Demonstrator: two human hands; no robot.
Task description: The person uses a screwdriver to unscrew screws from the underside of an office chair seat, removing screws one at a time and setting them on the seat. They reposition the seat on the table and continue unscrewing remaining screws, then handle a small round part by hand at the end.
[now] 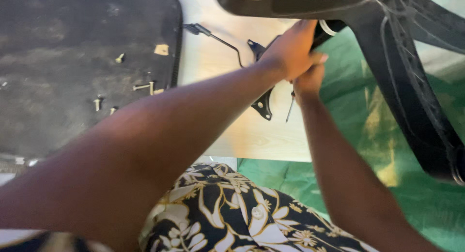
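Note:
My left hand (290,48) reaches across and closes over a black chair frame part (334,27) near the top middle. Just below it, my right hand (307,82) is closed around a thin metal tool (289,109) whose shaft points down over the table. A black metal bracket (263,106) with a long thin lever (218,39) lies on the pale wooden table (218,63) under both hands. The large black plastic chair frame (411,87) slants down the right side.
A black seat pad (72,63) lies at the left with several loose screws (143,87) on it. Green cloth (348,136) covers the floor at the right. My patterned floral garment (227,213) fills the bottom.

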